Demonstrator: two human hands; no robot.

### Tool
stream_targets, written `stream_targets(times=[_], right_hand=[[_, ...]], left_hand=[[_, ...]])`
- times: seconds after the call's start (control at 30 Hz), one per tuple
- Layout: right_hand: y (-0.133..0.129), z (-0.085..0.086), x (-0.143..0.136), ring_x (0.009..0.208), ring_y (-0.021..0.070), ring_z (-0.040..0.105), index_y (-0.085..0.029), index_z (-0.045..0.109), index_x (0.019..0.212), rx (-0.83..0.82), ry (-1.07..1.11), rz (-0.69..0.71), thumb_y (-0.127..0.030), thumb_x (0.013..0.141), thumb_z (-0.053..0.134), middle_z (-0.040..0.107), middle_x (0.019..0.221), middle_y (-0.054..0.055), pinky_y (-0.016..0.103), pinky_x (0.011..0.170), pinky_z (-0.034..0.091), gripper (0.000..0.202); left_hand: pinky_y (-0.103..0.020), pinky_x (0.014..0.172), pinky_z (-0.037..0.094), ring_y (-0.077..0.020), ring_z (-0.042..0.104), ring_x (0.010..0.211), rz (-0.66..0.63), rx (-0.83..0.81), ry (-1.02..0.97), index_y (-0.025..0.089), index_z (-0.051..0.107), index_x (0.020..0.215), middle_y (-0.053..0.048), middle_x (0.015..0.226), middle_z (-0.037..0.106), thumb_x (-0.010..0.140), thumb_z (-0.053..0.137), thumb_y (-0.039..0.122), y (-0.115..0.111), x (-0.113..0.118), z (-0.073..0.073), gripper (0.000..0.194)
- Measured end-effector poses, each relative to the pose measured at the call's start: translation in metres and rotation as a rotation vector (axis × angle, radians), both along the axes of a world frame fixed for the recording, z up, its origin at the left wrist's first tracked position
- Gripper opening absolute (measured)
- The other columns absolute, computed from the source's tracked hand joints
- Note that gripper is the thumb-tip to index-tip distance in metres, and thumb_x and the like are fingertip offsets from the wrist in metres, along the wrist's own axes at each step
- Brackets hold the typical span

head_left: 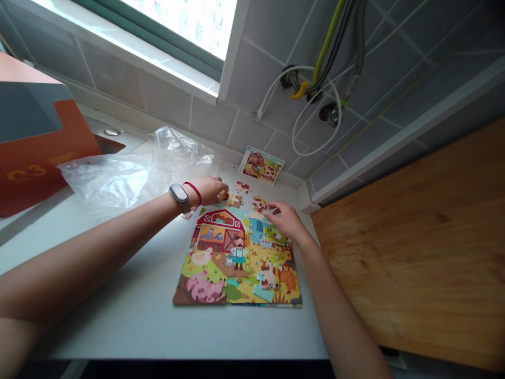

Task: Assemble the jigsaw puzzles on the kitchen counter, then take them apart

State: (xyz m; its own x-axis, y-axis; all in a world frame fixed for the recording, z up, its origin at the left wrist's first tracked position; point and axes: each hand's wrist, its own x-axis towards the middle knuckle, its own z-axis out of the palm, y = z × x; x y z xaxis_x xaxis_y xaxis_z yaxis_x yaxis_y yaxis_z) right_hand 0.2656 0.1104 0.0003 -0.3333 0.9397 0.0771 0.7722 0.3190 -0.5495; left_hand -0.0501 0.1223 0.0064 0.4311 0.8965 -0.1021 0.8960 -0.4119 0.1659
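A farm-picture jigsaw puzzle (215, 252) lies on the white counter, with a barn, a farmer and animals on it. Beyond its top edge, my left hand (209, 189) has its fingers curled down on a puzzle piece (223, 196), which they partly hide. Beside that is a yellowish puzzle piece (234, 199), and a reddish-brown puzzle piece (242, 187) sits farther back. My right hand (287, 220) hovers by the puzzle's upper right corner, thumb and forefinger apart, close to a cow-patterned puzzle piece (259, 204). A cow piece (268, 275) rests unevenly at the puzzle's lower right.
A picture card (261, 165) of the farm leans at the tiled wall. Crumpled clear plastic bags (118, 181) and an orange box (31, 158) occupy the left. Cables (329, 47) hang above, and a wooden panel (418, 242) borders the counter's right side.
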Motion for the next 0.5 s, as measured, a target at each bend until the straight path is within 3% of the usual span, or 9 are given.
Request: stream_targets(times=[0.1,0.17,0.27,0.37,0.5], right_hand=[[0.039,-0.006,-0.011,0.094,0.026,0.072,-0.018,0.076,0.121,-0.055,-0.118,-0.084,-0.04,0.072,0.091,0.075,0.12,0.015,0.035,0.085,0.056,0.055],[0.06,-0.009,-0.02,0.096,0.0285,0.073,-0.018,0.077,0.117,-0.121,-0.128,-0.109,-0.037,0.06,0.099,0.077,0.112,0.014,0.036,0.086,0.055,0.064],[0.079,-0.013,-0.028,0.086,0.0247,0.072,-0.018,0.079,0.1,-0.211,-0.024,-0.156,-0.03,0.045,0.103,0.078,0.093,0.007,0.033,0.081,0.055,0.062],[0.082,-0.015,-0.032,0.07,0.02,0.068,-0.018,0.076,0.083,-0.29,0.046,-0.164,-0.032,0.045,0.103,0.075,0.075,0.003,0.03,0.068,0.054,0.049],[0.072,-0.016,-0.031,0.058,0.0183,0.064,-0.017,0.074,0.074,-0.358,0.111,-0.135,-0.046,0.058,0.098,0.075,0.066,0.006,0.027,0.053,0.048,0.041]], left_hand=[[-0.034,0.08,0.053,-0.027,0.071,0.095,0.022,-0.009,-0.028,0.025,0.076,0.119,-0.014,0.117,0.07,0.093,0.057,0.026,-0.003,-0.002,-0.001,0.032],[-0.036,0.08,0.054,-0.0283,0.07,0.094,0.037,-0.004,-0.044,0.024,0.077,0.117,-0.016,0.117,0.07,0.094,0.057,0.026,-0.004,-0.002,0.0,0.03],[-0.038,0.085,0.054,-0.0286,0.07,0.094,0.041,0.008,-0.072,0.022,0.078,0.116,-0.017,0.115,0.071,0.097,0.056,0.028,-0.005,0.001,0.001,0.03],[-0.038,0.086,0.054,-0.0291,0.07,0.098,0.031,-0.006,-0.047,0.022,0.077,0.119,-0.018,0.116,0.071,0.097,0.056,0.028,-0.007,0.002,0.003,0.031],[-0.038,0.086,0.055,-0.0302,0.071,0.102,0.022,-0.057,0.007,0.022,0.075,0.125,-0.018,0.122,0.071,0.097,0.053,0.03,-0.009,0.002,0.009,0.036]])
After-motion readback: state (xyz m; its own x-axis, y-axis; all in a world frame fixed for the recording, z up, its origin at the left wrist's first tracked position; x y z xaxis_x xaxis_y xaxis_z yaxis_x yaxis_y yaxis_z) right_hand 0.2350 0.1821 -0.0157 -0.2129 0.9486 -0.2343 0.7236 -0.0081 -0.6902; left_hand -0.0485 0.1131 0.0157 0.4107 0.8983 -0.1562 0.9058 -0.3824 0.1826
